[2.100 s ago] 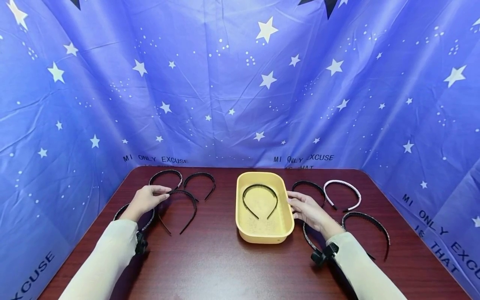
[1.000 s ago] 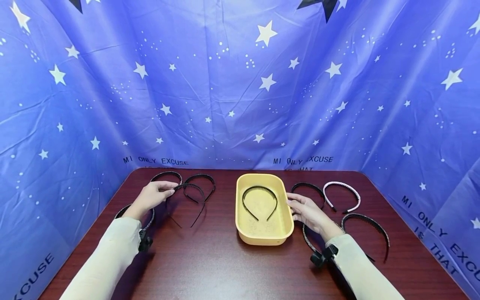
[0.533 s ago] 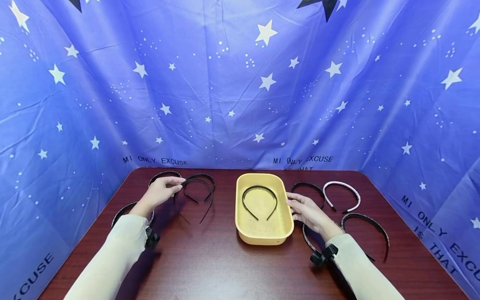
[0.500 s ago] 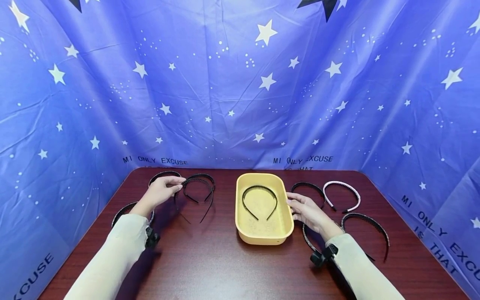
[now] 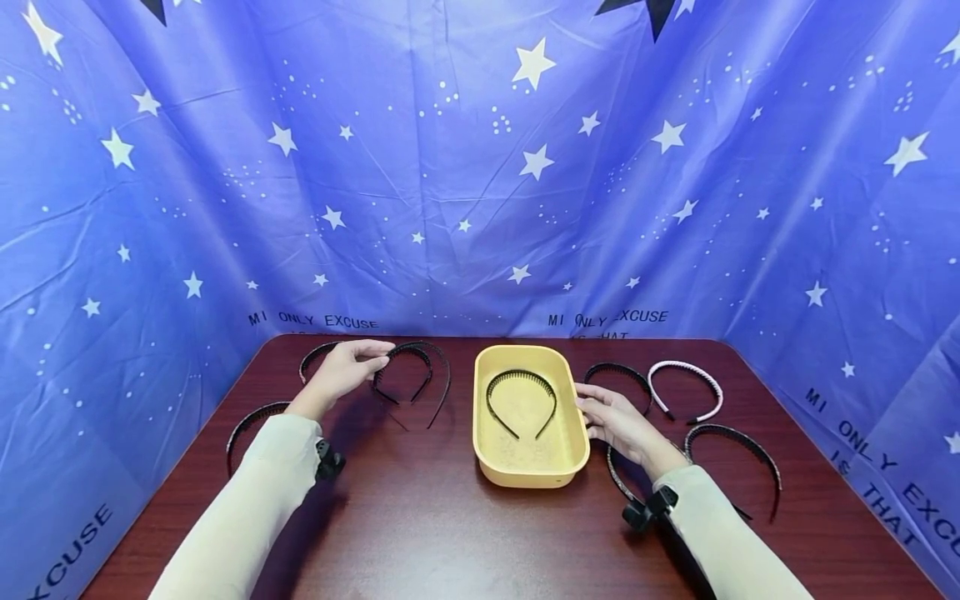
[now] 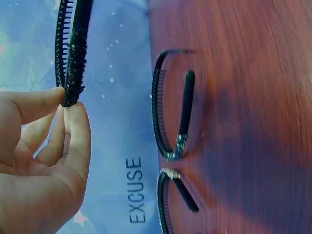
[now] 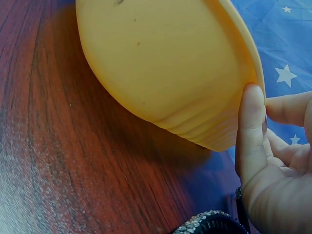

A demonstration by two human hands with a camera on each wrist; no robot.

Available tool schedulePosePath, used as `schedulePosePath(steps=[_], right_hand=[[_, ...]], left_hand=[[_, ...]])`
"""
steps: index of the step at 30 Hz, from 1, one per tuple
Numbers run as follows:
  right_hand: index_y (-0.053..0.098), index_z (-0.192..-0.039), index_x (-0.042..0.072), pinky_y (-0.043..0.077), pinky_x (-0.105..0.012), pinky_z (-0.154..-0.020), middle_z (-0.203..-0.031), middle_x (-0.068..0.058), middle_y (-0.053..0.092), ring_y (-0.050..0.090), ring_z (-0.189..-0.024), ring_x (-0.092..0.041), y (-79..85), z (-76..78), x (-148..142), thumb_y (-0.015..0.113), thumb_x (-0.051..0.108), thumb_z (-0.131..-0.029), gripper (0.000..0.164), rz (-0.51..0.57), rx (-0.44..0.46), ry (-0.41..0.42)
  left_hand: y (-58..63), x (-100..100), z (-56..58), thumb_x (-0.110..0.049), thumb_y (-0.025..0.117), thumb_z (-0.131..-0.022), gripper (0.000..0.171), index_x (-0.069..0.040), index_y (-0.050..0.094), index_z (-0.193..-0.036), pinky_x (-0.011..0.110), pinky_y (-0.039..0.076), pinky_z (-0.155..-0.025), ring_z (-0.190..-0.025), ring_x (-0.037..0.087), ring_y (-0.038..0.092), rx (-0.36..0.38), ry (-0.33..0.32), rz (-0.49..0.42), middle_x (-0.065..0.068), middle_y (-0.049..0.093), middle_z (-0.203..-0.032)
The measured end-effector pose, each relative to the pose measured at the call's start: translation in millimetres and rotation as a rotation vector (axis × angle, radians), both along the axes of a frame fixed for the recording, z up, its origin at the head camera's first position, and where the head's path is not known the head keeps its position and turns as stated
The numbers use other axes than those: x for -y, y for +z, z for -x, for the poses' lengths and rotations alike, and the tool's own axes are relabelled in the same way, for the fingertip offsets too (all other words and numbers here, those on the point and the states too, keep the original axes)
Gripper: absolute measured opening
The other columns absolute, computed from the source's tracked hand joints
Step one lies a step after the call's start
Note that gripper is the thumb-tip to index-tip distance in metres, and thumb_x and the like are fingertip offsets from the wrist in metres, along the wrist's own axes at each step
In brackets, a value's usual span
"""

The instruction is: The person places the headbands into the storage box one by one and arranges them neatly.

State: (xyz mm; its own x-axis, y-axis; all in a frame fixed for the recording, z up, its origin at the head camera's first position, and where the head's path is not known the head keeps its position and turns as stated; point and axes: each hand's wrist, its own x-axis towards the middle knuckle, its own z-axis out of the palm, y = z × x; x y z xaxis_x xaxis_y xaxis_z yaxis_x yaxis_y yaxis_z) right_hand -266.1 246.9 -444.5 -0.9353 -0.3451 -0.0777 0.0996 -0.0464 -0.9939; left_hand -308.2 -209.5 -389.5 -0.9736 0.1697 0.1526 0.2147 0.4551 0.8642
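Observation:
My left hand [image 5: 337, 379] pinches a black toothed headband [image 6: 76, 63] between thumb and fingertips, at a rough, sparkly stretch of its band. It hangs in the air over the back left of the table, ends downward, overlapping another black headband [image 5: 426, 358] in the head view. My right hand [image 5: 618, 425] grips the right side of a yellow plastic basin [image 5: 525, 478]; in the right wrist view its thumb [image 7: 252, 109] and a finger meet across the rim. One thin black toothed headband [image 5: 522, 374] lies inside the basin.
Black headbands, some with glitter, lie on the left [image 5: 258, 410] and right [image 5: 738, 435] of the dark red wooden table [image 5: 420, 533]. A white headband [image 5: 688, 367] is at the back right. A blue star-printed curtain [image 5: 420, 167] walls the back and sides.
My left hand has carried its headband rightward and toward the back of the table, from beside the left headbands to in front of the back one. The right hand and basin have stayed put.

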Motion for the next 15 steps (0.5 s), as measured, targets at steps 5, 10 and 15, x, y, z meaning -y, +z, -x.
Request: schedulePosePath(steps=[5,10,15], right_hand=[[0.023,-0.151,-0.012,0.056,-0.024,-0.065,-0.103,-0.006,0.069,0.063,-0.08,-0.009,-0.8,0.3,-0.1,0.05,0.011,-0.105,0.058,0.008,-0.013,0.009],[0.025,-0.152,-0.009,0.056,-0.024,-0.066,-0.104,-0.007,0.068,0.064,-0.08,-0.01,-0.8,0.5,1.3,0.05,0.011,-0.105,0.057,-0.006,0.009,-0.014],[0.025,-0.153,-0.008,0.056,-0.024,-0.066,-0.104,-0.007,0.068,0.063,-0.08,-0.009,-0.3,0.0,2.2,0.05,0.011,-0.105,0.057,-0.008,0.02,-0.019]], left_hand=[[-1.5,-14.5,4.3,-0.005,0.064,-0.097,0.032,0.006,0.064,-0.128,0.036,0.06,-0.079,-0.1,0.021,0.065,-0.007,-0.028,-0.034,0.023,0.067,-0.122],[-4.0,-26.6,7.1,-0.002,0.063,-0.097,0.033,0.007,0.063,-0.128,0.041,0.06,-0.083,-0.106,0.03,0.065,0.0,-0.058,-0.07,0.025,0.064,-0.125],[-3.1,-37.2,6.7,-0.001,0.061,-0.097,0.033,0.006,0.063,-0.13,0.043,0.059,-0.085,-0.112,0.039,0.062,0.016,-0.087,-0.089,0.026,0.062,-0.129]])
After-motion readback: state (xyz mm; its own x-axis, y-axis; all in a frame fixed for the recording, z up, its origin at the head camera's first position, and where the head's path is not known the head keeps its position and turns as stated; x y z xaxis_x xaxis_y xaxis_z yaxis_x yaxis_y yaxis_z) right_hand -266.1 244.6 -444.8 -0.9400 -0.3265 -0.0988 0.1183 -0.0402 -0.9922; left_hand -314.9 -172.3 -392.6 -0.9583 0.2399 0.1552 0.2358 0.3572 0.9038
